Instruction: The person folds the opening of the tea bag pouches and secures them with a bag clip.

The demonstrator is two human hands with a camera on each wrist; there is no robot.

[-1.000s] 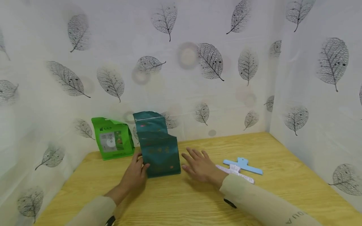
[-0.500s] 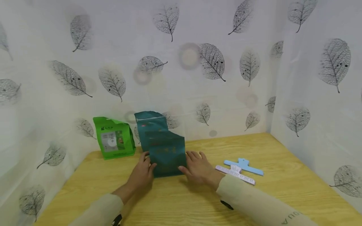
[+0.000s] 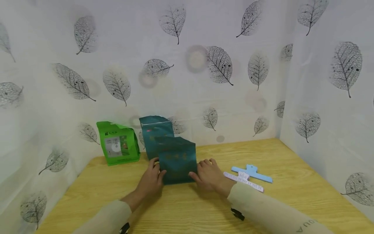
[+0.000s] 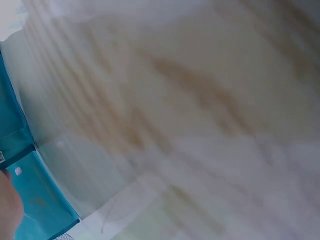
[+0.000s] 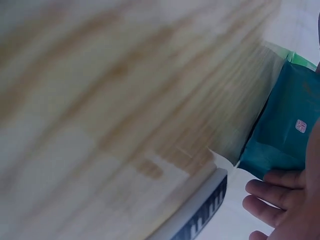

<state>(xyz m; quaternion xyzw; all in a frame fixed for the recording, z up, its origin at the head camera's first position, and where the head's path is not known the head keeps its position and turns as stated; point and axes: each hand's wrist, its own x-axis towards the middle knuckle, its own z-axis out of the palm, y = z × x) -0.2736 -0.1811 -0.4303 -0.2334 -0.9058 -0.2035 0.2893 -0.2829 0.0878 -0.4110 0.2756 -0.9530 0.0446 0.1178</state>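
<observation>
A dark teal stand-up pouch (image 3: 179,162) stands upright on the wooden table between both hands. My left hand (image 3: 149,178) grips its left edge, thumb on the front face and fingers at the side. At the right edge, my right hand (image 3: 208,174) holds the pouch with the thumb over its front corner. A second teal pouch (image 3: 156,131), taller, with a pale strip near its top, stands behind and is partly covered by the first. In the right wrist view, fingers (image 5: 275,192) lie beside the teal pouch (image 5: 282,120), which shows a small white square mark.
A bright green pouch (image 3: 118,144) with a grey label stands at the back left. Right of my right hand, a blue wide clip (image 3: 251,173) and a white clip with a piano-key pattern (image 3: 243,180) lie on the table (image 3: 181,211). Leaf-patterned curtain (image 3: 187,91) surrounds the table.
The front teal pouch has slid right, uncovering more of the pouch behind it. My left hand has moved right with it; my right hand has come onto its right edge.
</observation>
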